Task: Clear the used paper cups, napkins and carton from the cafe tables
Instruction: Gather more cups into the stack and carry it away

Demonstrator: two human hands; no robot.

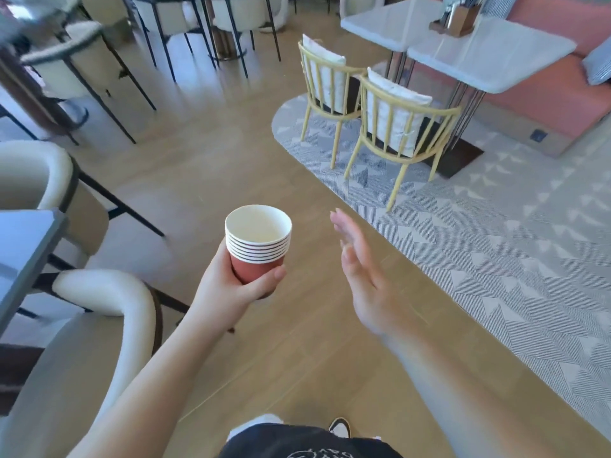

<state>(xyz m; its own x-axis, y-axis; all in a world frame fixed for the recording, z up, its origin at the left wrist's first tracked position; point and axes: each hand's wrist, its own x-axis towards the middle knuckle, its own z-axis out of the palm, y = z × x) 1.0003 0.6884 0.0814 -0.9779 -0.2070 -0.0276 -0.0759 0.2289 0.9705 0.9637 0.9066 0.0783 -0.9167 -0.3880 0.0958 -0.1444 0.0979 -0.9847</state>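
Looking down from my head camera, at far left I see the corner of a dark grey table (23, 246) with two cream padded chairs (109, 302) tucked against its edge, their curved backs jutting toward the walkway. My left hand (231, 285) is raised in front of me, fingers and thumb wrapped around the red base of a stack of nested paper cups (258, 246), white rims layered, the top cup empty inside. Just beside it, apart from the cups, my right hand (363, 279) hangs flat and edge-on, fingers straight and loosely together, holding nothing. Below both hands lies a broad bare strip of light wooden floor (205, 160), running forward between the seating groups. To the right, the curved border of a grey patterned rug (496, 259) cuts diagonally across the floor. On the rug stand two yellow spindle-back chairs (396, 127) with white cushions, pushed near two white tables (489, 57) carrying a wooden holder (459, 19), with a salmon bench (568, 104) behind.
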